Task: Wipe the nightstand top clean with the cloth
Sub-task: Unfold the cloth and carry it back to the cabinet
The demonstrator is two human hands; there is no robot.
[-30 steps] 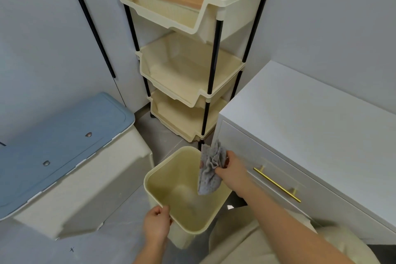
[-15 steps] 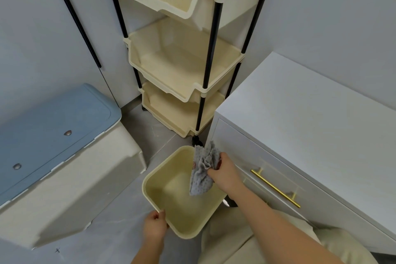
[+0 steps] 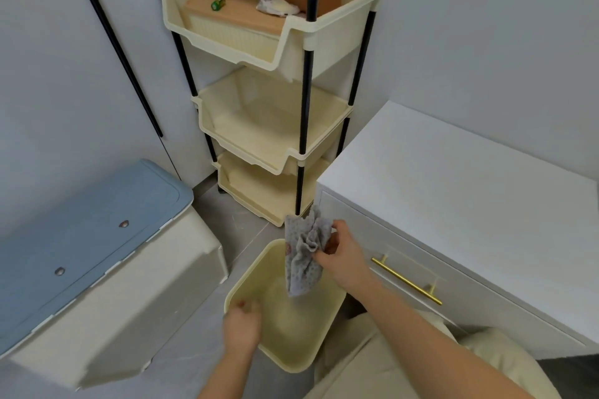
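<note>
A crumpled grey cloth (image 3: 303,254) hangs from my right hand (image 3: 345,257), which grips its upper part. The cloth dangles over the open mouth of a cream plastic bin (image 3: 321,347) on the floor. My left hand (image 3: 241,325) is at the bin's near-left rim, fingers curled over the edge. The white nightstand (image 3: 453,191) stands to the right, its flat top bare. Its drawer front carries a gold bar handle (image 3: 406,282). My right hand is just left of the nightstand's front corner, below the level of its top.
A tall cream shelf rack (image 3: 275,113) with black poles stands behind the bin; its top tier holds a wooden-lidded box, a small green item and a crumpled white rag. A storage box with a blue lid (image 3: 81,236) sits at the left. Grey tiled floor lies between.
The view tilted up, showing the rack's top tier again. My right hand kept the cloth over the bin, and my left hand stayed at the bin's rim.
</note>
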